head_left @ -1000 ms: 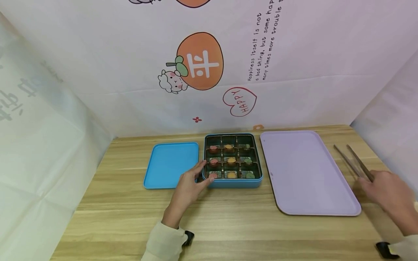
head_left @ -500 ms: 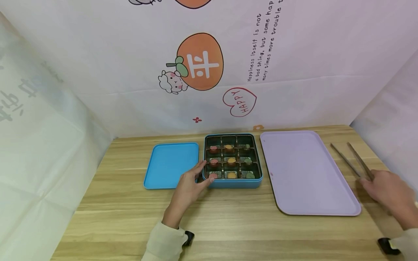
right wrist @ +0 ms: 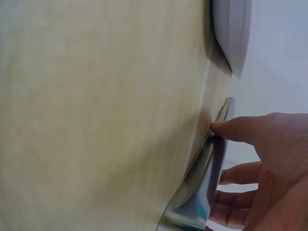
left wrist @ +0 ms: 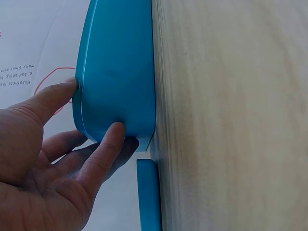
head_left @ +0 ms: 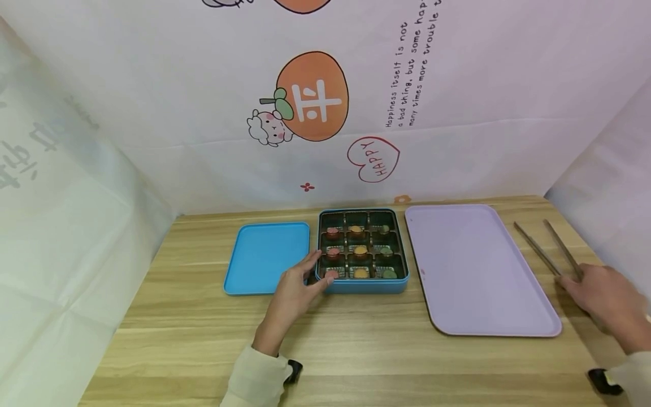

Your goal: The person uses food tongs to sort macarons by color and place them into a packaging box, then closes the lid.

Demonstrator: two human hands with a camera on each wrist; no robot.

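Observation:
A blue square tin [head_left: 366, 287] with a dark, divided insert sits at the table's back middle. Small round pieces in pink [head_left: 333, 252], yellow [head_left: 360, 250] and green [head_left: 386, 250] lie in its compartments. My left hand [head_left: 295, 291] holds the tin's near left corner. In the left wrist view, the thumb [left wrist: 60, 94] presses the rim while fingers lie against the side. At far right, my right hand [head_left: 605, 297] grips metal tongs [head_left: 564, 249] by the handle end; the tips point away, spread apart, with nothing between them. The right wrist view shows the thumb [right wrist: 236, 129] on the tongs' edge.
The tin's blue lid [head_left: 268, 257] lies flat left of it. A lilac tray [head_left: 480, 265] stands between the tin and the tongs, with a small dark mark near its left edge. A printed white cloth [head_left: 218, 175] hangs behind the wooden table [head_left: 356, 362].
The tongs' tips have spread wider apart, and my right hand has shifted very slightly. My left hand, the tin, the lid and the tray stay where they were.

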